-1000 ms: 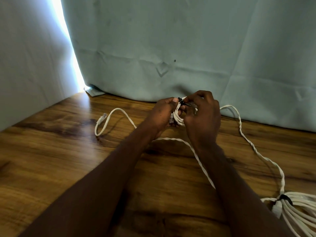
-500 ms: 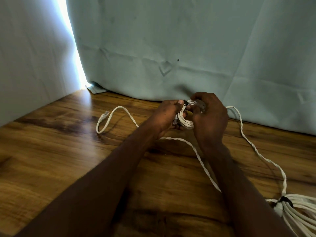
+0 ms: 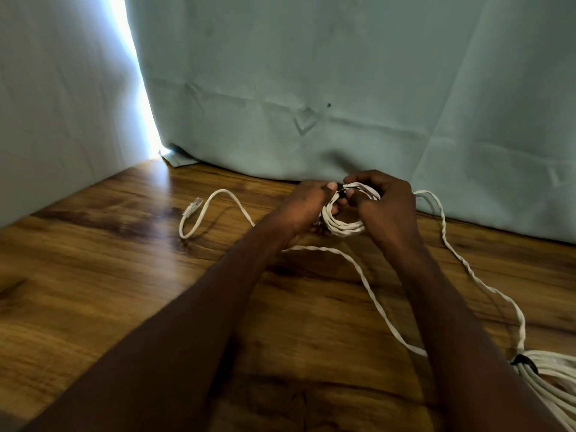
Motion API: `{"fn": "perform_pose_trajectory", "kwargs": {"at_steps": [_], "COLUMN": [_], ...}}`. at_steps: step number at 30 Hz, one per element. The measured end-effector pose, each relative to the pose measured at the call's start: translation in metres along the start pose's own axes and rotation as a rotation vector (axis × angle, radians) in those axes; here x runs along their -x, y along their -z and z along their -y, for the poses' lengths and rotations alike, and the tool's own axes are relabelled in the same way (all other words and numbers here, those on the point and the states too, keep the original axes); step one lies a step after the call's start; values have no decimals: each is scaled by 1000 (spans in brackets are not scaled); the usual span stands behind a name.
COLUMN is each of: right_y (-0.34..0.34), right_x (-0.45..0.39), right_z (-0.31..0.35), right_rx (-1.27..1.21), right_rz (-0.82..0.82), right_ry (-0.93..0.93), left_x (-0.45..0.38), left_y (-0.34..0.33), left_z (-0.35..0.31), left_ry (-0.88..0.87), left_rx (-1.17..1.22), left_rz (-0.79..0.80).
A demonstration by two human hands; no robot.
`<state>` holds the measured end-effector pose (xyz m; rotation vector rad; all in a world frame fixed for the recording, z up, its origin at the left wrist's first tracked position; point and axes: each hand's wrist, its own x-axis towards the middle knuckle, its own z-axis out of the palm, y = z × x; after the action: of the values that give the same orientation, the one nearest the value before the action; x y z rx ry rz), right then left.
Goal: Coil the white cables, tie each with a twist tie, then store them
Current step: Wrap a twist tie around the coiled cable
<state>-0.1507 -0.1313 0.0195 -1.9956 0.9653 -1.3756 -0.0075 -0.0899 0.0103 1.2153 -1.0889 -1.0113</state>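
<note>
A small coil of white cable (image 3: 343,224) is held up just above the wooden table (image 3: 93,275) near the back cloth. My left hand (image 3: 307,207) grips the coil's left side. My right hand (image 3: 388,207) holds the right side, and its fingertips pinch a black twist tie (image 3: 343,193) at the coil's top. The cable's loose end with a clear plug (image 3: 192,207) lies to the left. A second, twisted white cable (image 3: 374,294) trails across the table to a larger coil (image 3: 554,378) bound with a black tie (image 3: 523,360) at the bottom right.
A pale blue-grey cloth (image 3: 343,88) hangs along the back and left of the table, with a bright gap (image 3: 137,88) at the corner. The larger coil runs off the frame's right edge.
Both hands and the small coil have turned slightly; the right fingers have shifted on the black tie at the coil's top. The camera has drifted a little. The cables on the table lie as before.
</note>
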Motion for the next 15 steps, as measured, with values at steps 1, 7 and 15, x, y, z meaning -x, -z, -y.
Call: {"fn": "perform_pose_trajectory", "kwargs": {"at_steps": [1, 7, 15], "right_y": [0, 4, 10], "right_x": [0, 4, -2], "right_z": [1, 16, 14], "right_rx": [-35, -430, -635], "right_rz": [2, 83, 151], "right_ry": [-13, -327, -490], "left_x": [0, 0, 3], "left_y": [1, 3, 4], "left_z": [-1, 0, 3], "left_ry": [-10, -78, -110], "left_rx": [-20, -127, -128], "left_rz": [8, 55, 98]}}
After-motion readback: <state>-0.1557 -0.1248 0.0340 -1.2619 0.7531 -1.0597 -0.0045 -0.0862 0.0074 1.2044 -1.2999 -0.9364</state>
